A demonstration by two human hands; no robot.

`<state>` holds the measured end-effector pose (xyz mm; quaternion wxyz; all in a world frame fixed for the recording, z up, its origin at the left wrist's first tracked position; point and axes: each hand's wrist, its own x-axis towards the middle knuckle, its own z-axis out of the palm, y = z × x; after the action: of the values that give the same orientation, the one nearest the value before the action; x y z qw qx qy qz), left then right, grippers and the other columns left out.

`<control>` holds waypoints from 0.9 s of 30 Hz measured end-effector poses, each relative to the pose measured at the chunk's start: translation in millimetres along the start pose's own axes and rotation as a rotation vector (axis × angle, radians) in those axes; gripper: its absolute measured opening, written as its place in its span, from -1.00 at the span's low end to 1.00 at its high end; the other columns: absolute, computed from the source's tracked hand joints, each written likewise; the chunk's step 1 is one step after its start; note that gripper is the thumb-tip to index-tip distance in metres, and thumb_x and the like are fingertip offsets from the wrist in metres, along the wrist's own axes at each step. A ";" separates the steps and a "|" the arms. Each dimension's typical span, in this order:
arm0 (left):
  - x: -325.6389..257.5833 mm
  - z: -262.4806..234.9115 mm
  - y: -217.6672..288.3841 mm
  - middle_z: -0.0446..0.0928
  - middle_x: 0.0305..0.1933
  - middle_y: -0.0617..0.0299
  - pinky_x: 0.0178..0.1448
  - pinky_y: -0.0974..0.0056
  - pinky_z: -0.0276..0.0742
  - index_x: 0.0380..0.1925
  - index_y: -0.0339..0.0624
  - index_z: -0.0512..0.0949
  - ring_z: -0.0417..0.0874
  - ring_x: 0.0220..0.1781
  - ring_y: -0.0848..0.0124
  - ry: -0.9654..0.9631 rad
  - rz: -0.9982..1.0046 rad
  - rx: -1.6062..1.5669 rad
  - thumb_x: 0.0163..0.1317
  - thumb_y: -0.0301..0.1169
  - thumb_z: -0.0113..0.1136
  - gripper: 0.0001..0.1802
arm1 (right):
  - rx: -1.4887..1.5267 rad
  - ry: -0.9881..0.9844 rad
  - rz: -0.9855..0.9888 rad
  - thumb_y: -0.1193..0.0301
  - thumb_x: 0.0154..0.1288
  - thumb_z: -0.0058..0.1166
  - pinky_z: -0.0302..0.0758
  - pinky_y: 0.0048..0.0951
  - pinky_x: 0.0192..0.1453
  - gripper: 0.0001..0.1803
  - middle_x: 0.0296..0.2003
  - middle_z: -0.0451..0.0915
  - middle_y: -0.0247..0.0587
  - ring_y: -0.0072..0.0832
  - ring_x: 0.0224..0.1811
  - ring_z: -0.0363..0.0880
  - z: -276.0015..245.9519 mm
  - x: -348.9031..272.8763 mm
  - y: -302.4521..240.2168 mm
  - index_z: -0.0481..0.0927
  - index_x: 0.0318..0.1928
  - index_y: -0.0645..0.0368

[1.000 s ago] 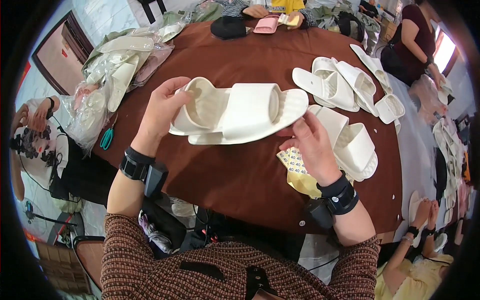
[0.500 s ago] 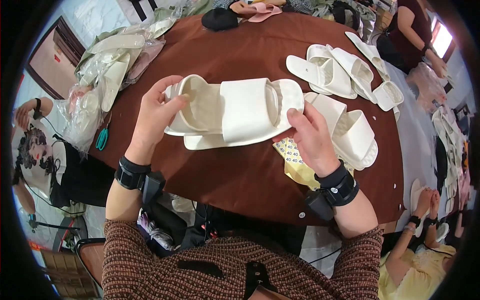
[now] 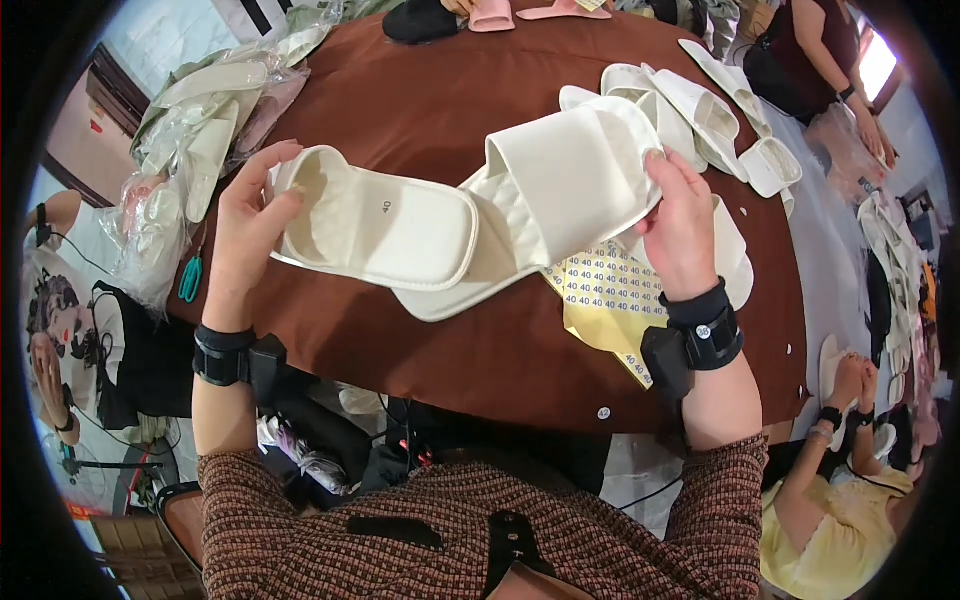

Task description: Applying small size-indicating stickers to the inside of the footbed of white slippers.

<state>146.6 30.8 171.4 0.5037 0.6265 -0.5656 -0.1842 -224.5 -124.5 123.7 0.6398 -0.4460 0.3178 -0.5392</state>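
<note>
I hold two cream slide sandals over a brown-clothed table (image 3: 430,100). My left hand (image 3: 245,225) grips the heel end of the nearer sandal (image 3: 380,230), which carries a small round sticker on its footbed. My right hand (image 3: 680,220) grips the toe end of the other sandal (image 3: 570,180), whose wide strap faces up. The two sandals overlap in the middle. Under my right hand lies a yellow sheet of small round stickers (image 3: 600,300).
More cream sandals (image 3: 690,100) lie at the far right of the table. A heap of bagged sandals (image 3: 190,130) and teal scissors (image 3: 190,280) sit at the left edge. Pink items (image 3: 490,15) lie at the far side. Other people (image 3: 810,60) sit around.
Both hands have brought the two sandals nearer to me. The sandals, held stacked before, are now spread apart lengthwise, showing the sticker on the left one's footbed.
</note>
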 end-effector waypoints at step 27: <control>-18.2 75.0 19.2 0.37 0.38 0.04 0.44 0.08 0.28 0.13 -0.20 0.52 0.36 0.39 0.02 -0.478 0.419 0.628 0.08 -0.55 0.21 -0.48 | -0.181 -0.277 0.150 0.33 0.45 0.09 0.47 -0.55 0.01 -0.50 -0.08 0.59 -0.29 -0.61 -0.07 0.53 2.6 -1.3 17.8 0.42 0.28 0.34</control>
<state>71.2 18.3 149.5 0.1708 0.5607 -0.8094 -0.0372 -215.2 -122.2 108.5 0.6733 -0.5465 0.3064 -0.3926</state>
